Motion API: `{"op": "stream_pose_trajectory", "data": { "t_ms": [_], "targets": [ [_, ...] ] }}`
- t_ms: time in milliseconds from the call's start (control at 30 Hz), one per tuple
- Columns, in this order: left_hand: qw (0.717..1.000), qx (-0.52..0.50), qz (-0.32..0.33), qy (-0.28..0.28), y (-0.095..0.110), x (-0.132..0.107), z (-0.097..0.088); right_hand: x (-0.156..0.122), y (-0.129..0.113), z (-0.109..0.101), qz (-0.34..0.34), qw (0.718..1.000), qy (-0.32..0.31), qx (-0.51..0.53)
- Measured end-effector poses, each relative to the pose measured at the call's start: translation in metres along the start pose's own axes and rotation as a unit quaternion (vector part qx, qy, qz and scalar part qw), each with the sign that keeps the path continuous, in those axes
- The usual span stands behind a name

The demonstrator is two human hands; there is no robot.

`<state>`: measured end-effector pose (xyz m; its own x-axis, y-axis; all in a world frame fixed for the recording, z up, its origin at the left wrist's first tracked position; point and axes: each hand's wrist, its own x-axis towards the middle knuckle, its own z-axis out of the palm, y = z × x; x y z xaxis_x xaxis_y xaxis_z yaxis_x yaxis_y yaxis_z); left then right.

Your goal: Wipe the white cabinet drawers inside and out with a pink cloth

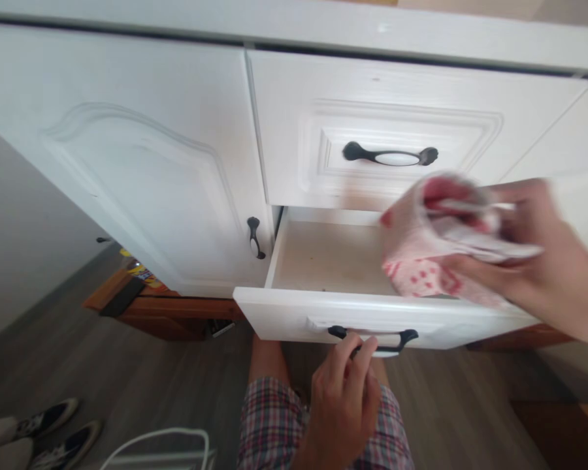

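Note:
Below a closed drawer, a white drawer [274, 310] is pulled out, and the part of its inside I can see looks bare. The fingers of my left hand [345, 391] are hooked over its black and white handle [406, 337]. My right hand [529, 261] grips a loosely rolled or folded cloth [416, 251], white and pink with red markings, at its right side. The cloth hangs over the right part of the drawer, hiding that part of the inside. Motion blurs both the cloth and my right hand.
The closed upper drawer [284, 130] has its own handle [396, 156]. A closed cabinet door [151, 183] is on the left. Lower down are a wooden bench-like piece [161, 313], a white metal frame [203, 434] and another person's shoes [68, 444].

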<state>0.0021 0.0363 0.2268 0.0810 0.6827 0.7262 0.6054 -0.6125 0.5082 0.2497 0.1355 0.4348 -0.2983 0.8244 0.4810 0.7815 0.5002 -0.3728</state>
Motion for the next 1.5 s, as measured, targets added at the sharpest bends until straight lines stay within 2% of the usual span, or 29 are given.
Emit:
{"op": "stream_pose_trajectory", "data": {
  "t_ms": [67,133,200,267,333,467,567,667,800,933,1133,1267,1367,1500],
  "targets": [
    [1.000,0.001,0.006,0.010,0.002,-0.007,-0.001,0.029,-0.023,0.025,-0.088,0.989,-0.111,-0.035],
    [1.000,0.000,0.009,0.018,0.005,-0.012,-0.001,0.059,-0.036,0.058,-0.158,0.962,-0.217,-0.057],
    [1.000,0.000,0.009,0.027,0.007,-0.016,-0.001,0.086,-0.038,0.093,-0.180,0.935,-0.293,-0.087],
    [0.999,0.003,0.003,0.033,0.010,-0.017,-0.001,0.112,-0.033,0.127,-0.165,0.912,-0.348,-0.142],
    [0.999,0.008,-0.001,0.034,0.012,-0.018,0.000,0.136,-0.026,0.157,-0.134,0.898,-0.366,-0.204],
    [0.999,0.016,0.005,0.029,0.011,-0.019,0.002,0.178,-0.012,0.202,-0.101,0.895,-0.337,-0.274],
    [0.999,0.017,0.011,0.028,0.008,-0.020,0.003,0.200,-0.007,0.225,-0.103,0.893,-0.341,-0.275],
    [0.999,0.022,0.014,0.032,0.007,-0.020,0.004,0.211,-0.005,0.240,-0.112,0.885,-0.363,-0.269],
    [0.998,0.034,0.019,0.043,0.006,-0.021,0.006,0.214,-0.004,0.245,-0.140,0.888,-0.362,-0.247],
    [0.998,0.031,0.028,0.051,0.005,-0.022,0.009,0.203,-0.012,0.233,-0.157,0.888,-0.381,-0.201],
    [0.995,0.028,0.049,0.084,0.002,-0.026,0.014,0.145,-0.046,0.214,-0.219,0.858,-0.459,-0.077],
    [0.993,0.043,0.060,0.091,0.001,-0.033,0.014,0.104,-0.065,0.203,-0.269,0.807,-0.524,0.042],
    [0.990,0.052,0.068,0.112,0.001,-0.039,0.017,0.085,-0.070,0.188,-0.266,0.789,-0.550,0.063],
    [0.987,0.046,0.061,0.143,0.003,-0.043,0.021,0.069,-0.058,0.160,-0.217,0.790,-0.573,0.035]
  ]
}}
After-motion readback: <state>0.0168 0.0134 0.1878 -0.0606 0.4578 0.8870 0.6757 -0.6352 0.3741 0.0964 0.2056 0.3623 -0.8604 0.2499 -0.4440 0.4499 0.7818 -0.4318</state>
